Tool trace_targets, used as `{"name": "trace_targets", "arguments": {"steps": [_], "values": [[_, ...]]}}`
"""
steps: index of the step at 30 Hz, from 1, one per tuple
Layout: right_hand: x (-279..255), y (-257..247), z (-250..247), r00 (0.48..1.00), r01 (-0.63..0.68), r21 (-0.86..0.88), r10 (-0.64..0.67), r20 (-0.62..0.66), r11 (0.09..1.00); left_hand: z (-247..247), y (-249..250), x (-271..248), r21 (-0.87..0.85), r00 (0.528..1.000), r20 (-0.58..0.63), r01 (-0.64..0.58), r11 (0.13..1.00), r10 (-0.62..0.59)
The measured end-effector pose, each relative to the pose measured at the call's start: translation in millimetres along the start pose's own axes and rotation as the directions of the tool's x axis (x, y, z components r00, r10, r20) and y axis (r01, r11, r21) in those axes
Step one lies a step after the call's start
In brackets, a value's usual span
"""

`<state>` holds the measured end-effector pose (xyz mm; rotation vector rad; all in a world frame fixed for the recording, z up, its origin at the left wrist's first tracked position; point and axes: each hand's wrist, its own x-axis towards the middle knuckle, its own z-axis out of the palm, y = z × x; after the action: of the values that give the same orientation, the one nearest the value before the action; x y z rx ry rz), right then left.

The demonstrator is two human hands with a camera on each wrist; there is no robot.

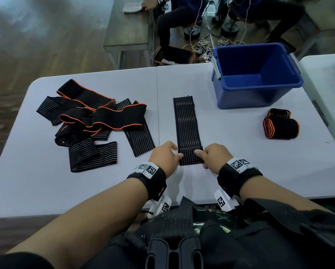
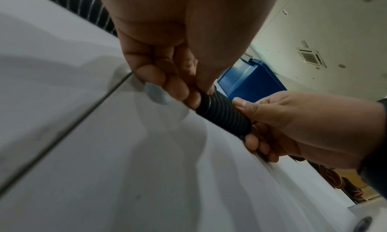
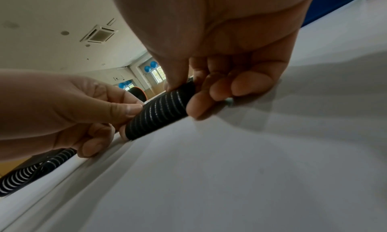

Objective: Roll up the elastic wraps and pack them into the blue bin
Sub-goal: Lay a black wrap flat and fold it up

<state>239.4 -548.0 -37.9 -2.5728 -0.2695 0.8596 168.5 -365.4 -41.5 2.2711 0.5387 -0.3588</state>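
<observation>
Striped elastic wrap laid flat along the white table, far end pointing toward the blue bin, near end turned over into a short tight roll. Roll pinched at its left end by the left hand, thumb on top, curled fingers below against the tabletop. Right end pinched likewise by the right hand, thumb on top, fingertips tucked beneath. Finished roll with orange edging lying on the table right of the strip, just in front of the bin. Heap of unrolled wraps, some orange-edged, some striped, spread over the left half. Bin open, interior showing only blue walls. Neighbouring wooden table and seated people beyond the far edge.
</observation>
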Motion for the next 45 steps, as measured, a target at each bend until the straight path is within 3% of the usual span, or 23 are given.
{"name": "trace_targets", "arguments": {"steps": [4,7,12,16,20,25,28,33,38,45], "values": [[2.2,-1.9,0.9,0.999,-0.032,-0.032,0.032,-0.003,0.999,1.3,0.4,-0.8,-0.006,1.0,0.006,0.014,1.0,-0.014],[-1.5,-7.7,0.7,0.999,-0.032,-0.118,0.03,-0.016,0.992,-1.6,3.6,-2.1,0.109,0.999,-0.002,-0.044,0.993,0.045],[-8.6,-9.8,-3.4,0.981,0.076,-0.171,-0.105,-0.163,0.982,-2.1,15.9,-5.0,0.385,0.966,0.038,-0.25,0.888,0.255],[-8.4,-11.5,-4.5,0.976,0.162,-0.218,-0.189,-0.11,0.962,1.0,10.6,-8.5,0.477,0.961,0.109,-0.275,0.835,0.255],[-8.9,-7.0,-2.5,0.97,0.191,-0.227,-0.219,-0.105,0.955,-2.7,0.7,-16.4,0.405,0.968,0.132,-0.25,0.879,0.214],[-14.3,5.7,-5.4,0.966,0.249,-0.255,-0.259,-0.007,0.934,-5.3,-3.5,-18.6,0.334,0.962,0.12,-0.271,0.903,0.244],[-14.7,11.8,-4.4,0.963,0.251,-0.287,-0.269,-0.025,0.924,-7.0,-4.4,-17.7,0.284,0.965,0.104,-0.259,0.923,0.239],[-13.8,12.2,-1.9,0.976,0.204,-0.03,-0.205,-0.072,0.979,-5.4,-4.4,-10.2,0.155,0.984,0.081,-0.172,0.973,0.161],[-10.5,5.7,-7.5,0.99,0.114,0.178,-0.096,-0.105,0.977,-2.5,6.5,-5.0,0.044,0.995,0.048,-0.09,0.995,0.088],[-9.0,-1.1,-11.2,0.998,-0.035,0.263,0.049,-0.045,0.964,-4.3,16.6,0.9,0.085,0.997,0.068,-0.025,0.996,0.019]]}}
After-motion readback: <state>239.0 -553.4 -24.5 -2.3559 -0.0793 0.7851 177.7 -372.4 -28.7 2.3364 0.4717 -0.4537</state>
